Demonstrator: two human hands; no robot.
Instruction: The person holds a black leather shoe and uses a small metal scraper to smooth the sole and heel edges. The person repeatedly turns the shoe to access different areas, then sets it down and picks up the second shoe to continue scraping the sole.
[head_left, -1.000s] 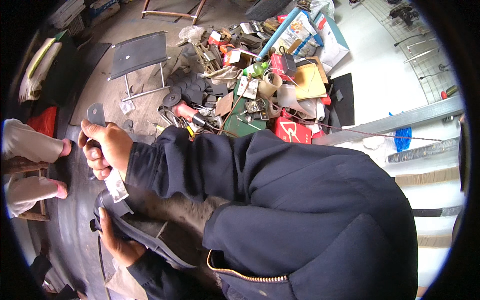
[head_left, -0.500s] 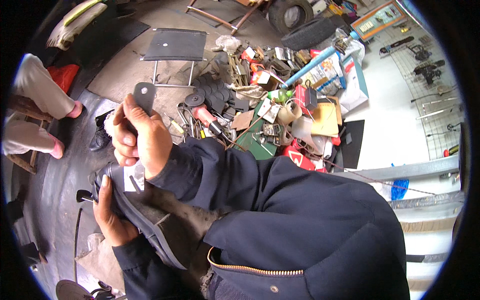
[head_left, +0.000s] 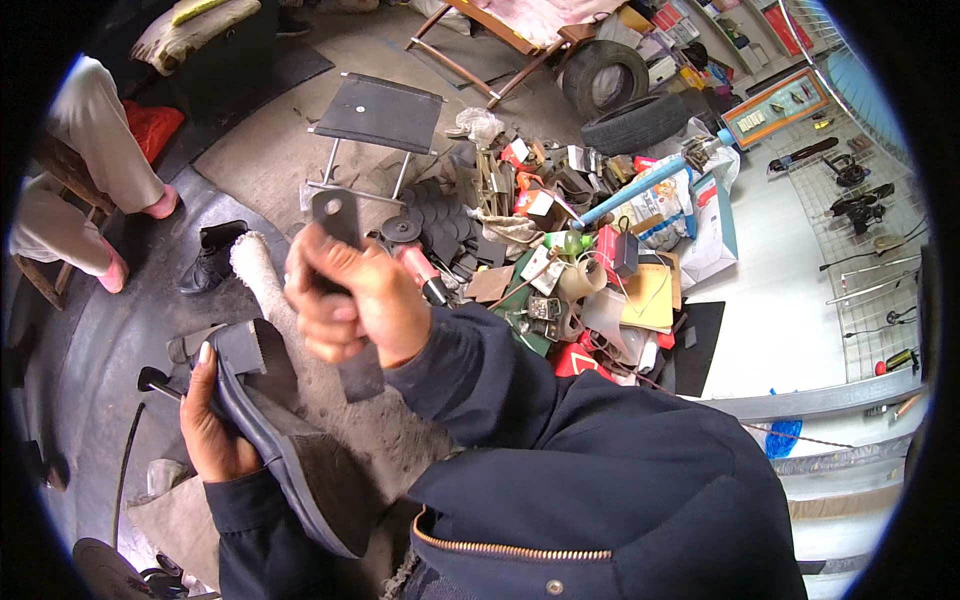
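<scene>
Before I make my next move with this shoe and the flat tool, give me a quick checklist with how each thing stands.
1. Shoe gripped: ok; the left hand holds it from one side.
2. Flat tool gripped: ok; the right hand is closed around its middle.
3. Left fingers away from the tool: ok; a gap shows between them.
4. Tool's lower edge sound: cannot tell; it is blurred.
5. Angle grinder on the floor switched off: cannot tell; it is partly hidden behind the right hand.
</scene>
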